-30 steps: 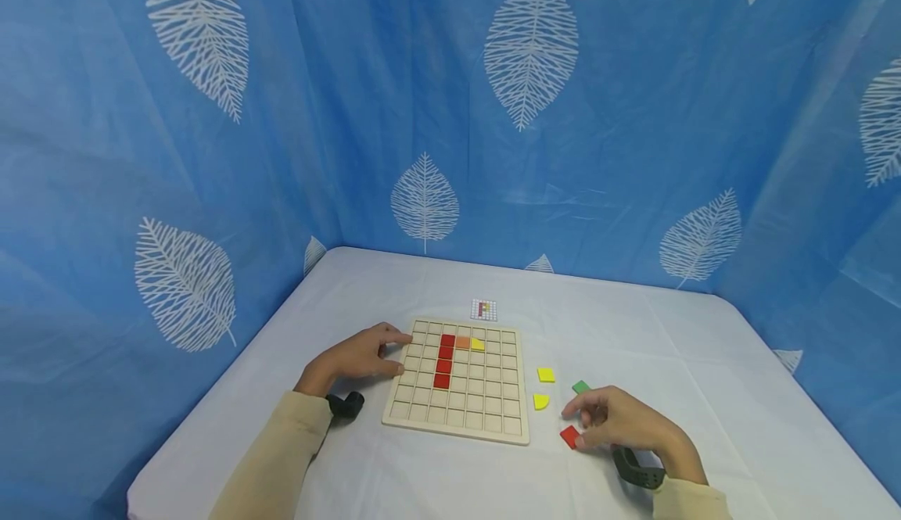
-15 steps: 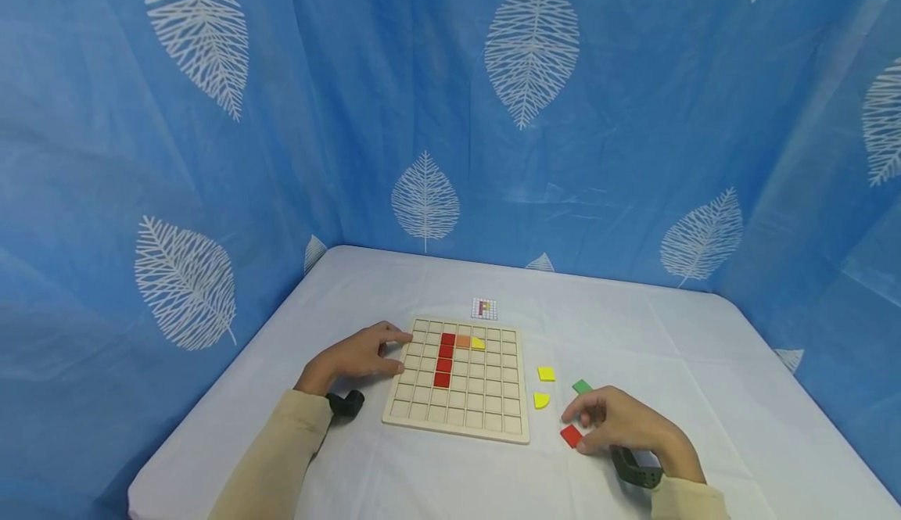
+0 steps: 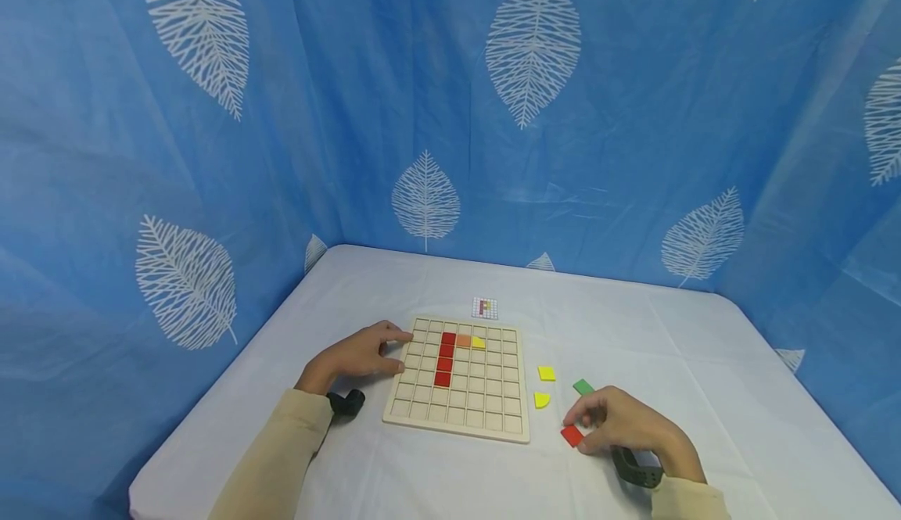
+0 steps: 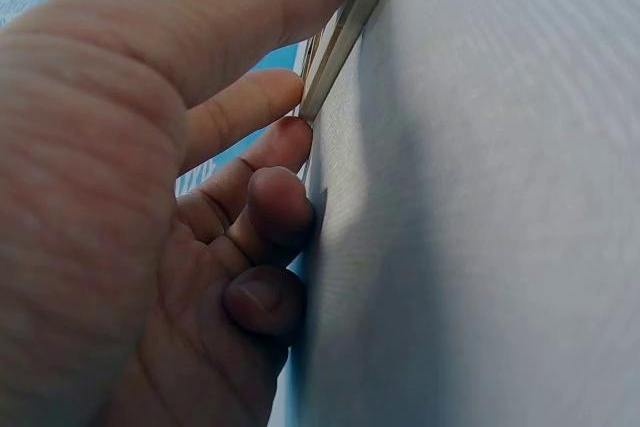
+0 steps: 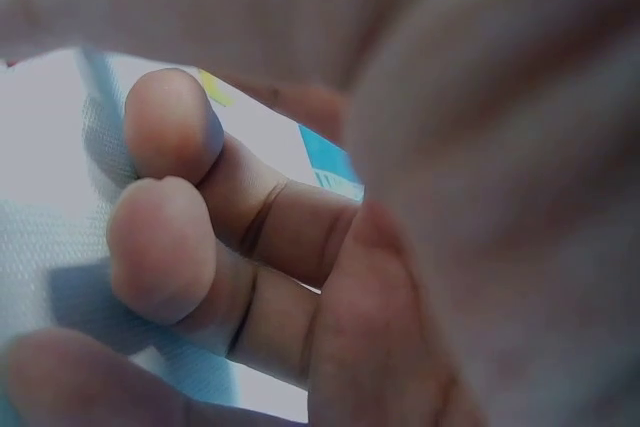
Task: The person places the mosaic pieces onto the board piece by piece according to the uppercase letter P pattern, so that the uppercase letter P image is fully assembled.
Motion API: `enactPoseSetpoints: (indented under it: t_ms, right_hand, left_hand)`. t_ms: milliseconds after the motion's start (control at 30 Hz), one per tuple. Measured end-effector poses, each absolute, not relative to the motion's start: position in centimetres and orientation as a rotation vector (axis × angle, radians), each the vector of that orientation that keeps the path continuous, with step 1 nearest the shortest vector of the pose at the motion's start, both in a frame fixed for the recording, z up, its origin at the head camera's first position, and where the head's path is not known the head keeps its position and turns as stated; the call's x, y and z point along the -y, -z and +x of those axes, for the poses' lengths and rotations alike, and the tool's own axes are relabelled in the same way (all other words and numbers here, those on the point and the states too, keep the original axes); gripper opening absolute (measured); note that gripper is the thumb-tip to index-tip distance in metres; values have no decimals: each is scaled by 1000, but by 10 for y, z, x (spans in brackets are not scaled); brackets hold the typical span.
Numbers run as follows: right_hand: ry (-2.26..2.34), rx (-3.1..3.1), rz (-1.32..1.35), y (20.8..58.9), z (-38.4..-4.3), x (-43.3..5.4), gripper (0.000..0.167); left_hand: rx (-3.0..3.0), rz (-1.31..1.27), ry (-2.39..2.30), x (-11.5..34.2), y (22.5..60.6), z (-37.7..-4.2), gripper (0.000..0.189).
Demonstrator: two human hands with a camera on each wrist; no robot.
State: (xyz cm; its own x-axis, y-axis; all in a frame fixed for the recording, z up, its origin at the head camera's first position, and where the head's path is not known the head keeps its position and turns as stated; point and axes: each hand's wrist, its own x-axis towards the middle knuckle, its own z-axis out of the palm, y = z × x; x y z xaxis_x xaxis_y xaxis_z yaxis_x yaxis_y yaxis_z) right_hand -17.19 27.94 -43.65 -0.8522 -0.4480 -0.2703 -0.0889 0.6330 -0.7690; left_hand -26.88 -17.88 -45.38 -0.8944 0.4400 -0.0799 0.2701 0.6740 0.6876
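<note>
In the head view, a wooden grid board (image 3: 461,423) lies on the white table. Four-sided red tiles (image 3: 444,364) form a column in its cells, with an orange tile (image 3: 464,341) and a rounded yellow tile (image 3: 479,343) beside the top. My left hand (image 3: 357,352) touches the board's left edge with thumb and index finger; its other fingers curl loosely in the left wrist view. To the right of the board, my right hand (image 3: 622,420) pinches a loose red tile (image 3: 572,436) between thumb and index fingertips, at table level. The right wrist view hides that tile.
Between board and right hand lie a yellow square tile (image 3: 547,374) and a yellow rounded tile (image 3: 541,400). A green tile (image 3: 583,387) is just beyond the right hand. A small card with a coloured grid pattern (image 3: 485,308) sits behind the board. Blue leaf-printed curtains (image 3: 563,152) surround the table.
The right index fingertip has come down to the loose red tile, which has turned and shifted slightly. The left hand and board stay as they were.
</note>
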Motion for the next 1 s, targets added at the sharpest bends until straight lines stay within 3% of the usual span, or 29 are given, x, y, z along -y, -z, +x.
enactPoseSetpoints:
  t_ms: [1000]
  right_hand:
    - [1047, -2465, -420, 434, -170, -276, 25]
  left_hand:
    - [-2652, 568, -1015, 178, 454, -269, 58]
